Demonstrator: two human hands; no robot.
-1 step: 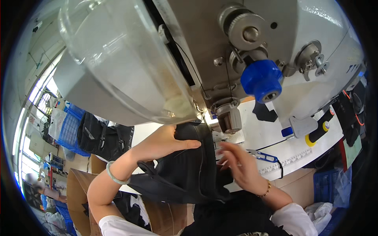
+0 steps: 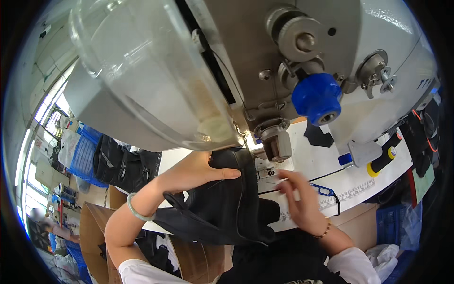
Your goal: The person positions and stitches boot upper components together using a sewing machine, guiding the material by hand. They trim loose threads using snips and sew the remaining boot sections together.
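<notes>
A black boot-shaped leather piece (image 2: 227, 203) stands under the sewing machine head (image 2: 340, 52), its top near the metal presser cylinder (image 2: 276, 142). My left hand (image 2: 198, 173), a pale bangle on its wrist, lies over the piece's upper left side with the fingers stretched across it. My right hand (image 2: 300, 201) is blurred at the piece's right edge, fingertips by the needle area near a thin pale thing. What it grips is unclear. A blue knob (image 2: 317, 97) juts from the machine above.
A clear plastic dome (image 2: 151, 75) fills the upper left. The white table (image 2: 331, 170) carries a blue-handled snipper (image 2: 324, 190) and a yellow-and-black tool (image 2: 383, 161). Blue crates (image 2: 82, 154), dark bags (image 2: 123, 165) and a cardboard box (image 2: 94, 227) are at left.
</notes>
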